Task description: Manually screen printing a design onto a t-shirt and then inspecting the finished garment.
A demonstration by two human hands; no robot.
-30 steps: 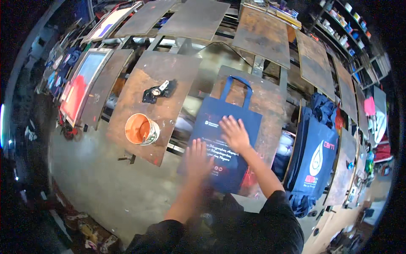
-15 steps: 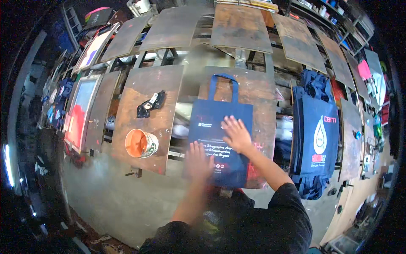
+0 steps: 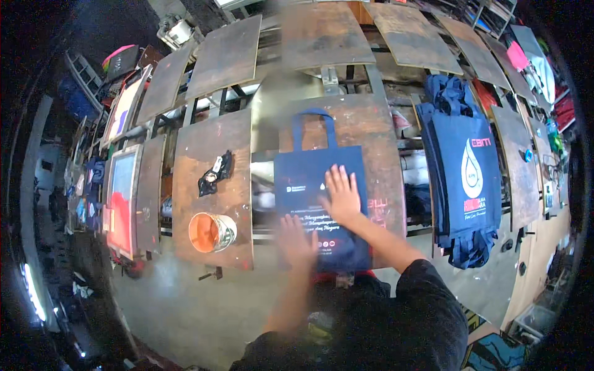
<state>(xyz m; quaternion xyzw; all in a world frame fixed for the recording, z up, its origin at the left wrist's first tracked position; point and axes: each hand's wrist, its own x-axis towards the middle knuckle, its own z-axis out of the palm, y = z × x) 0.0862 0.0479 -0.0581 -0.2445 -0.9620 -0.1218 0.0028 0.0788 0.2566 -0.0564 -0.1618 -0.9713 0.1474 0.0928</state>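
Note:
A navy tote bag (image 3: 318, 167) with white printing lies flat on a stained wooden board (image 3: 377, 148), its handles stretched upward. My right hand (image 3: 340, 198) rests on the middle-right of the bag, palm down, fingers spread. Lower and to the left, my left hand (image 3: 299, 241) is blurred, lying over the bag's left side with fingers apart. The bag's lower-left part is partly hidden under that hand.
An orange-stained bucket (image 3: 210, 232) and a crumpled black item (image 3: 215, 173) sit on the left board (image 3: 185, 148). Stacked navy bags (image 3: 451, 161) lie at right. A framed screen (image 3: 124, 167) stands far left; several other boards (image 3: 223, 49) line the back.
The view has turned, so the boards sit differently in the picture. Both my hands stay on the bag, the left still blurred and the right with fingers spread.

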